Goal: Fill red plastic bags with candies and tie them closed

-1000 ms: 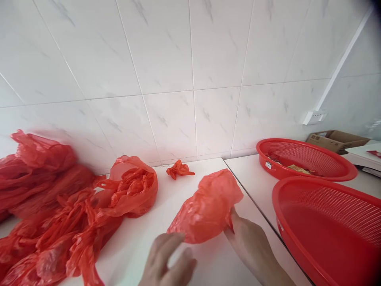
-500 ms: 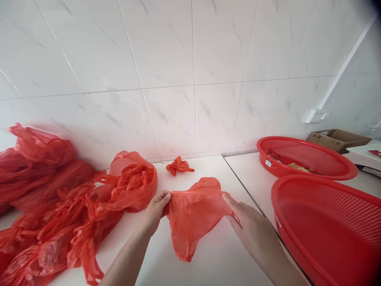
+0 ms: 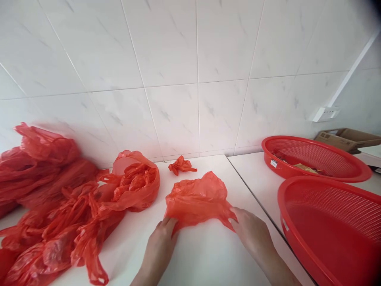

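Left grip (image 3: 160, 243) pinches the near left corner of a thin red bag (image 3: 196, 200), and the right grip (image 3: 254, 230) pinches the near right corner. The bag is spread out and wrinkly between them, over the middle of the white tabletop (image 3: 217, 258). Its far part puffs up a bit. Just past it, close to the white tile wall (image 3: 171, 47), sits a small twisted red bag (image 3: 181, 165). To the left is a puffy red bag (image 3: 149, 194) with crumpled red plastic tucked inside. Nearer, on the left, lots of red bags lie in a messy heap (image 3: 56, 242). Behind that, a big red bundle (image 3: 49, 149) sits by the wall. On the right, past a thin dark line, are two red baskets with little holes. The far basket (image 3: 281, 170) has a white label and some small things inside, too tiny to tell. The near basket (image 3: 297, 234) is just in front of it. At the far right, a brown box (image 3: 335, 139) sits below a white socket (image 3: 326, 114).
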The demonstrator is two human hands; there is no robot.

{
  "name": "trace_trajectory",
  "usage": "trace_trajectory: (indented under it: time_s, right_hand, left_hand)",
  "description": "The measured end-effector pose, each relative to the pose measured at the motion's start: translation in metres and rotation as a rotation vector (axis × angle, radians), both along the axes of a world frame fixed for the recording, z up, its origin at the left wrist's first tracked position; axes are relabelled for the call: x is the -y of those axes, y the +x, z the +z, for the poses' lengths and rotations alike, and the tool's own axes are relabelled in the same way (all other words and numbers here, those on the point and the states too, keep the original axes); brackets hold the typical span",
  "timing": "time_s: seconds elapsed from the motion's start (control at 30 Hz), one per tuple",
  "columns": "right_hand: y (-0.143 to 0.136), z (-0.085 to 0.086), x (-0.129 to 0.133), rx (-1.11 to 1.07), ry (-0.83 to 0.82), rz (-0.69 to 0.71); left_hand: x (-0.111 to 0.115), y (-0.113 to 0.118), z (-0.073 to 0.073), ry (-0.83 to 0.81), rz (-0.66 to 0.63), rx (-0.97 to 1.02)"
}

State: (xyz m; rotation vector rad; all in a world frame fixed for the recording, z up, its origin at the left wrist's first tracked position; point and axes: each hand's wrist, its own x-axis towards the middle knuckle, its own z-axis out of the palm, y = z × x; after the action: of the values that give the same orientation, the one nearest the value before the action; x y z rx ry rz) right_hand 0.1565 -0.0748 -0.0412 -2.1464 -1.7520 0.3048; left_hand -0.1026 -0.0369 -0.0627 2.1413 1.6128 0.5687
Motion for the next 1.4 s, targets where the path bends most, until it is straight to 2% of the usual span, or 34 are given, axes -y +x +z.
trace_trajectory:
  time_s: [0.1,0.17,0.23,0.3,0.4,0.47,0.53,0.6,0.67,0.77,0.87,0.97,1.03,1.1,1.17,1.2,1.23,1.27,1.33,1.37,1.4]
  right_hand:
    - [0.01,-0.016,-0.001,-0.109,0.077,-0.007]
    - [0.014,-0.021,-0.002,-0.306,0.153,-0.066]
    - [0.016,-0.021,-0.005,-0.573,0.165,-0.163]
    - [0.017,-0.016,-0.006,-0.898,0.128,-0.224]
    - [0.018,-0.007,-0.008,-1.439,0.088,-0.15]
    - [0.019,-0.003,-0.008,-1.714,0.083,-0.09]
    - [0.022,0.002,-0.005,-1.886,0.07,-0.085]
    - [0.025,0.007,0.001,-1.978,0.03,-0.073]
    - [0.028,0.011,0.01,-2.005,-0.056,0.0]
    - [0.031,0.013,0.023,-1.989,-0.178,0.128]
    - [0.034,0.011,0.027,-1.951,-0.191,0.12]
    - [0.036,0.012,0.019,-1.841,0.013,-0.016]
    - [0.035,0.017,0.015,-1.687,0.183,-0.112]
    - [0.028,0.023,0.015,-1.364,0.356,-0.251]
    - [0.015,0.027,0.021,-0.911,0.59,-0.35]
    - [0.007,0.028,0.024,-0.708,0.703,-0.324]
    - [-0.001,0.027,0.028,-0.557,0.783,-0.223]
    - [-0.009,0.025,0.03,-0.462,0.804,-0.06]
    - [-0.022,0.02,0.028,-0.35,0.66,0.238]
    - [-0.025,0.017,0.024,-0.291,0.528,0.305]
    - [-0.026,0.014,0.019,-0.23,0.392,0.31]
  left_hand:
    - [-0.008,-0.008,0.01,-0.131,0.098,0.22]
    - [-0.01,-0.009,0.018,-0.223,0.204,0.441]
    - [-0.01,-0.007,0.022,-0.349,0.248,0.735]
    - [-0.008,-0.003,0.022,-0.499,0.222,1.07]
    - [-0.006,0.003,0.02,-0.686,0.169,1.444]
    - [-0.005,0.004,0.02,-0.722,0.198,1.56]
    - [-0.006,0.002,0.021,-0.711,0.243,1.6]
    - [-0.008,-0.004,0.022,-0.688,0.286,1.604]
    - [-0.011,-0.011,0.024,-0.679,0.327,1.597]
    - [-0.013,-0.017,0.028,-0.676,0.438,1.64]
    - [-0.01,-0.015,0.037,-0.764,0.501,1.75]
    - [-0.006,-0.01,0.046,-0.897,0.416,1.772]
    - [-0.005,-0.006,0.049,-0.95,0.372,1.752]
    - [-0.004,-0.002,0.047,-0.985,0.345,1.742]
    - [-0.003,0.004,0.041,-0.983,0.329,1.736]
    - [-0.003,0.007,0.038,-0.977,0.326,1.731]
    - [-0.002,0.01,0.034,-0.974,0.323,1.724]
    - [-0.002,0.013,0.031,-0.973,0.32,1.715]
    - [-0.003,0.018,0.026,-0.979,0.309,1.681]
    - [-0.004,0.018,0.026,-0.978,0.299,1.651]
    - [-0.005,0.018,0.027,-0.958,0.29,1.61]
